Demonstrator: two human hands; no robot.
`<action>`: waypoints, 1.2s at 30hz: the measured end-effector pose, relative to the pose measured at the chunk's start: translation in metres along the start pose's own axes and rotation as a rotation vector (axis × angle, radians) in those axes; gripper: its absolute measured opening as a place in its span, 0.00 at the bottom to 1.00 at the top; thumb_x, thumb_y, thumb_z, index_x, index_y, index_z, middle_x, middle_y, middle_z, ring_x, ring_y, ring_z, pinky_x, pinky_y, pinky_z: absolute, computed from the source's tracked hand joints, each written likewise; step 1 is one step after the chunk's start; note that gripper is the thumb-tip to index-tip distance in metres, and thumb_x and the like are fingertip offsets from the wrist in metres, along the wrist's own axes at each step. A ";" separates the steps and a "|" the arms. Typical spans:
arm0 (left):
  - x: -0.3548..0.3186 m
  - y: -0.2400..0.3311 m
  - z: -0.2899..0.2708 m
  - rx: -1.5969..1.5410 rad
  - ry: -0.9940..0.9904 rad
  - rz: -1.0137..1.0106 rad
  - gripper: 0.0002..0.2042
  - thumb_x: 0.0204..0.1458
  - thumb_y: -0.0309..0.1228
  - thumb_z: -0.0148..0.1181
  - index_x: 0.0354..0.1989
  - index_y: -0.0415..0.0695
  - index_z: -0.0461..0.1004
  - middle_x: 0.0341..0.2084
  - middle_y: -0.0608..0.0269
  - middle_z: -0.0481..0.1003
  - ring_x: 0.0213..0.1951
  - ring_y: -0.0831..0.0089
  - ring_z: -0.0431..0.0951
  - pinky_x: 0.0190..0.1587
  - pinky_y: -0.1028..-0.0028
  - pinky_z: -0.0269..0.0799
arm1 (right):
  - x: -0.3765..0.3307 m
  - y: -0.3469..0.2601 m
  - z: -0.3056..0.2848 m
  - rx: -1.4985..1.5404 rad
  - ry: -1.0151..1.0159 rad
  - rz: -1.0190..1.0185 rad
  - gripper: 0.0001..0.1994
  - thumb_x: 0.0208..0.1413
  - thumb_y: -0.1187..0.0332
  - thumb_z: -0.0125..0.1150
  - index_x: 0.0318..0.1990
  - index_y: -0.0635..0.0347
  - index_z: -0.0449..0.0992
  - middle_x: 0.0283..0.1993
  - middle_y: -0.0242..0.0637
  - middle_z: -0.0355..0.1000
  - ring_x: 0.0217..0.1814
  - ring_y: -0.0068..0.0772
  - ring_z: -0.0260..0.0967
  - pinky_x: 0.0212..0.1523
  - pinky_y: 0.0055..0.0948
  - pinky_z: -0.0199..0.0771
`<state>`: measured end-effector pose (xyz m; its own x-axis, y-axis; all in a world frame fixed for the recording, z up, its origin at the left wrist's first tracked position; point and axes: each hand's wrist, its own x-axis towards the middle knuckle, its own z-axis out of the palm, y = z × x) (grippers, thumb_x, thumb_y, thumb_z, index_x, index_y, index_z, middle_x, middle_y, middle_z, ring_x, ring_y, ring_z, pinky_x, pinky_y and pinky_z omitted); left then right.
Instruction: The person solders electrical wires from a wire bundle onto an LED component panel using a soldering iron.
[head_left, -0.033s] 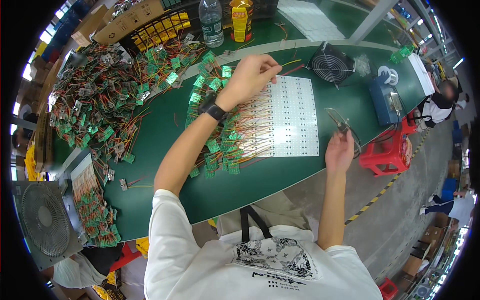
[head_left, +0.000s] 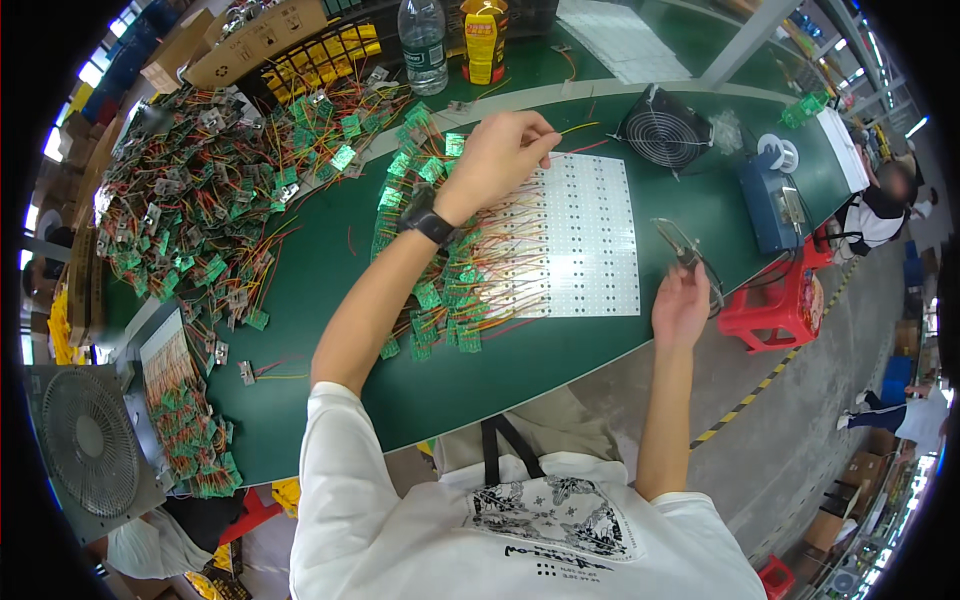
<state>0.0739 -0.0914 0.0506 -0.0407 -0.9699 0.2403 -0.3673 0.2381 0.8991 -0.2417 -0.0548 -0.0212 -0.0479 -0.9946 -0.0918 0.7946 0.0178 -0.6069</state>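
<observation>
My left hand (head_left: 497, 165), with a black watch on its wrist, is pinched closed over the far left corner of a white dotted panel (head_left: 592, 230). A yellow wire (head_left: 580, 127) and a red wire (head_left: 592, 146) stick out past its fingertips; the other end of the wires is hidden by the hand. Small green circuit boards (head_left: 428, 295) lie in rows along the panel's left side, their red and yellow wires reaching onto it. To the right of the panel, my right hand (head_left: 682, 308) grips a soldering iron (head_left: 686, 254), its tip pointing away from me.
A large heap of wired boards (head_left: 190, 190) covers the table's left. Farther back stand a clear bottle (head_left: 422, 50) and a yellow bottle (head_left: 483, 42). A black fan (head_left: 662, 130) and a blue soldering station (head_left: 772, 205) with a solder spool (head_left: 778, 152) sit right. A red stool (head_left: 770, 310) is beside the table.
</observation>
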 end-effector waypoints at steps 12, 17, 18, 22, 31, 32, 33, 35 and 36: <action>0.001 -0.043 0.020 0.432 0.204 0.045 0.09 0.55 0.32 0.56 0.35 0.39 0.77 0.26 0.50 0.79 0.29 0.52 0.79 0.33 0.60 0.73 | 0.001 0.010 0.018 -0.242 0.018 -0.098 0.10 0.62 0.70 0.56 0.47 0.66 0.73 0.40 0.34 0.72 0.37 0.21 0.65 0.38 0.19 0.67; 0.005 -0.026 0.016 0.265 0.301 0.165 0.10 0.54 0.33 0.58 0.35 0.39 0.78 0.27 0.52 0.80 0.29 0.55 0.80 0.32 0.62 0.73 | 0.024 0.009 0.032 -0.393 -0.034 -0.204 0.10 0.61 0.70 0.58 0.46 0.66 0.74 0.41 0.35 0.73 0.37 0.22 0.67 0.37 0.20 0.68; 0.007 -0.016 0.014 0.230 0.296 0.135 0.09 0.53 0.33 0.59 0.35 0.40 0.79 0.27 0.52 0.80 0.29 0.56 0.80 0.32 0.63 0.74 | 0.033 0.006 0.035 -0.428 -0.048 -0.219 0.10 0.61 0.69 0.59 0.46 0.66 0.74 0.40 0.35 0.73 0.35 0.23 0.68 0.35 0.21 0.68; 0.006 -0.032 0.014 0.310 0.308 0.105 0.08 0.50 0.33 0.61 0.32 0.41 0.81 0.26 0.54 0.80 0.29 0.57 0.81 0.32 0.65 0.74 | 0.065 0.010 0.066 -0.499 -0.103 -0.307 0.10 0.60 0.70 0.61 0.44 0.68 0.74 0.31 0.37 0.74 0.28 0.24 0.68 0.29 0.22 0.65; 0.005 -0.044 0.026 0.513 0.258 0.030 0.07 0.47 0.31 0.61 0.30 0.42 0.82 0.26 0.54 0.80 0.29 0.55 0.80 0.32 0.63 0.74 | 0.113 0.047 0.066 -0.635 -0.167 -0.250 0.09 0.58 0.72 0.62 0.41 0.70 0.75 0.29 0.42 0.76 0.24 0.29 0.72 0.25 0.23 0.69; 0.006 -0.044 0.027 0.512 0.252 0.030 0.07 0.47 0.31 0.61 0.30 0.42 0.82 0.26 0.54 0.80 0.29 0.55 0.80 0.32 0.63 0.74 | 0.115 0.050 0.059 -0.628 -0.179 -0.203 0.09 0.58 0.72 0.62 0.41 0.71 0.75 0.29 0.42 0.76 0.24 0.30 0.72 0.25 0.24 0.69; 0.005 -0.046 0.027 0.508 0.263 0.045 0.07 0.48 0.31 0.61 0.31 0.42 0.82 0.26 0.54 0.80 0.29 0.55 0.80 0.32 0.63 0.74 | 0.114 0.052 0.056 -0.626 -0.194 -0.155 0.09 0.57 0.73 0.62 0.41 0.71 0.75 0.29 0.43 0.76 0.24 0.30 0.72 0.25 0.24 0.69; 0.005 -0.047 0.028 0.502 0.264 0.059 0.07 0.48 0.31 0.61 0.31 0.42 0.81 0.25 0.54 0.80 0.28 0.55 0.79 0.31 0.62 0.74 | 0.117 0.054 0.051 -0.622 -0.198 -0.143 0.09 0.57 0.74 0.62 0.41 0.71 0.75 0.29 0.43 0.76 0.24 0.30 0.72 0.26 0.24 0.70; 0.005 -0.048 0.027 0.519 0.260 0.056 0.07 0.48 0.31 0.61 0.31 0.42 0.81 0.25 0.54 0.80 0.28 0.54 0.79 0.31 0.62 0.74 | 0.116 0.055 0.052 -0.616 -0.211 -0.134 0.09 0.57 0.74 0.62 0.41 0.71 0.75 0.29 0.43 0.76 0.24 0.30 0.72 0.26 0.24 0.70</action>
<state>0.0659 -0.1094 -0.0014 0.1318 -0.8965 0.4231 -0.7813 0.1687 0.6010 -0.1723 -0.1750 -0.0241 0.0469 -0.9899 0.1340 0.2955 -0.1144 -0.9485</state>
